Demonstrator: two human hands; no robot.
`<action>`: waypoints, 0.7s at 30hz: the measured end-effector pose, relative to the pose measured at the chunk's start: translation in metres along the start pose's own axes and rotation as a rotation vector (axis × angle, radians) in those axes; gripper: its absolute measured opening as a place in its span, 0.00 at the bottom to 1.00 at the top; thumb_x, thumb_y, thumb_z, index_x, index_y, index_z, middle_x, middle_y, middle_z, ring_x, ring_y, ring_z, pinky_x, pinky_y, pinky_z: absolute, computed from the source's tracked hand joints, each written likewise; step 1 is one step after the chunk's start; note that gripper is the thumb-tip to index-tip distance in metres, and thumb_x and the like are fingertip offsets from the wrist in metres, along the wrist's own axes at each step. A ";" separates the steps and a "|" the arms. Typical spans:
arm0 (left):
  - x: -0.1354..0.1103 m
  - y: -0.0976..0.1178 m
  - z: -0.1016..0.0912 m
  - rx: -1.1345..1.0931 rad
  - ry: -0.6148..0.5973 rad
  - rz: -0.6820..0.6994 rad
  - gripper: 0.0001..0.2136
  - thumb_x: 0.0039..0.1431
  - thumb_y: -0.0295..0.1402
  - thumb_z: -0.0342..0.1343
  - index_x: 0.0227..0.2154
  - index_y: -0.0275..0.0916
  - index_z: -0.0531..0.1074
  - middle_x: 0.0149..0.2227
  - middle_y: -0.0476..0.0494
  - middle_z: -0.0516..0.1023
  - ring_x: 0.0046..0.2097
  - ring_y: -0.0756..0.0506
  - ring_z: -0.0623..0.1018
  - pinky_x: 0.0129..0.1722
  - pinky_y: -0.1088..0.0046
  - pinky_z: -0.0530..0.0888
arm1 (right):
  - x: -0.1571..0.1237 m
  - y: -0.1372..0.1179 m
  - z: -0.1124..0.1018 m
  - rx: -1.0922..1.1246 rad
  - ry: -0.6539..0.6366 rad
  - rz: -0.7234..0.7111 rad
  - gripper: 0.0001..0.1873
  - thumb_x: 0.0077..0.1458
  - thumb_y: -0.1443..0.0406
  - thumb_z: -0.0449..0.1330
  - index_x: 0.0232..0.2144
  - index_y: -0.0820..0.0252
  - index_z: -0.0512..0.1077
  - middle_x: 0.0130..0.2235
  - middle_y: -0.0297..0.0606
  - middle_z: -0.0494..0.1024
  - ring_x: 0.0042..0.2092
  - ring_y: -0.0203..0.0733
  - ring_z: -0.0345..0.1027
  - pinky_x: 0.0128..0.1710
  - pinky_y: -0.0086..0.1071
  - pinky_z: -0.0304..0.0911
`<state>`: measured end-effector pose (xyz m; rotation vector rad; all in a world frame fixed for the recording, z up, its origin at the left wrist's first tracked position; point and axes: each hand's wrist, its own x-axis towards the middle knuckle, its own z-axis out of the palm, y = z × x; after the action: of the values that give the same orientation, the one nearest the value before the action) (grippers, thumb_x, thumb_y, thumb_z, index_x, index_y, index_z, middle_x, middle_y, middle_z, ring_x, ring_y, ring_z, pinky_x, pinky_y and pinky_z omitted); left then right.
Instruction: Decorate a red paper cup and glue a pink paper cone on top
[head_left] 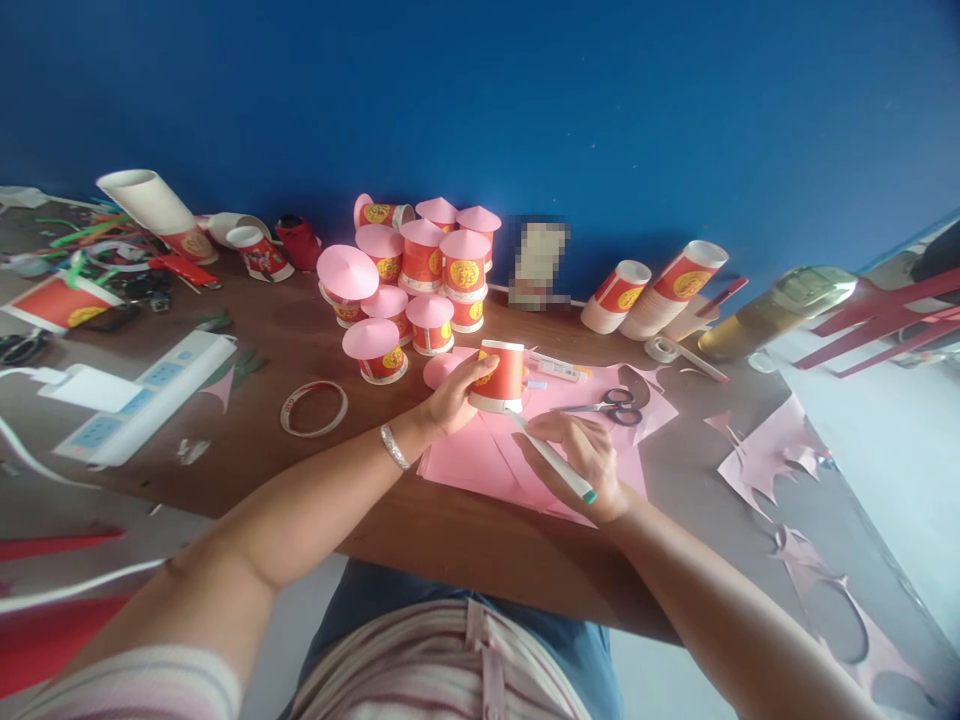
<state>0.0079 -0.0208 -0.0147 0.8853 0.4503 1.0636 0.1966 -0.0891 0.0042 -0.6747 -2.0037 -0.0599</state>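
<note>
Left hand: your left hand (pixel 459 393) is closed around the side of 1 red paper cup, thumb across its front.
Red cup: the red paper cup (pixel 504 374) is raised over the pink sheets, rim down, with a gold emblem partly under your thumb.
Right hand: your right hand (pixel 597 452) grips 1 white marker like a pen.
Marker: the white marker (pixel 559 465) slants, teal end toward you, its other end at the cup's lower rim; you cannot tell here whether they touch.
Pink sheets: the pink sheets (pixel 469 458) lie overlapped on the brown table (pixel 510 545) beneath both hands.
On the sheets: scissors (pixel 621 408) and 1 white tube (pixel 559 368) lie beyond your right hand.
Coned cups: a cluster of red cups with pink cones (pixel 375 340) stands beyond your left hand; 1 at the back lies on its side.
To your left: a red-and-white ring (pixel 313 409) lies near a white power strip (pixel 146 398).
To your right: 2 leaning stacks of cups (pixel 671 290), a tape roll (pixel 662 348) and cut pink scraps (pixel 772 455).
</note>
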 end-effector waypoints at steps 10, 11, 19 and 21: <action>0.000 -0.002 -0.002 0.020 -0.031 -0.006 0.26 0.60 0.46 0.64 0.56 0.35 0.77 0.47 0.35 0.84 0.52 0.34 0.83 0.50 0.59 0.79 | 0.002 -0.001 -0.001 -0.022 0.016 0.020 0.08 0.62 0.70 0.64 0.40 0.56 0.69 0.32 0.34 0.80 0.29 0.36 0.76 0.30 0.29 0.72; 0.000 -0.003 -0.002 0.025 -0.028 -0.004 0.26 0.61 0.46 0.64 0.56 0.35 0.77 0.48 0.35 0.84 0.52 0.34 0.83 0.50 0.60 0.79 | 0.002 -0.001 -0.001 -0.017 0.012 0.019 0.08 0.62 0.70 0.64 0.40 0.56 0.69 0.32 0.34 0.80 0.30 0.36 0.76 0.31 0.29 0.72; 0.000 -0.004 -0.004 0.052 -0.024 -0.005 0.26 0.61 0.47 0.63 0.57 0.36 0.77 0.48 0.36 0.84 0.52 0.35 0.83 0.50 0.60 0.79 | 0.003 -0.002 0.000 -0.006 -0.007 0.010 0.08 0.62 0.71 0.63 0.39 0.56 0.68 0.31 0.33 0.79 0.29 0.36 0.75 0.30 0.29 0.70; 0.000 -0.005 -0.004 0.052 -0.021 -0.003 0.26 0.61 0.47 0.63 0.57 0.36 0.76 0.50 0.35 0.83 0.52 0.34 0.83 0.50 0.59 0.80 | 0.004 -0.002 0.000 -0.006 -0.014 0.009 0.08 0.62 0.71 0.63 0.38 0.56 0.68 0.30 0.33 0.78 0.28 0.36 0.74 0.29 0.29 0.69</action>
<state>0.0075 -0.0203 -0.0209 0.9412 0.4635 1.0427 0.1944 -0.0894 0.0080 -0.6894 -2.0147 -0.0563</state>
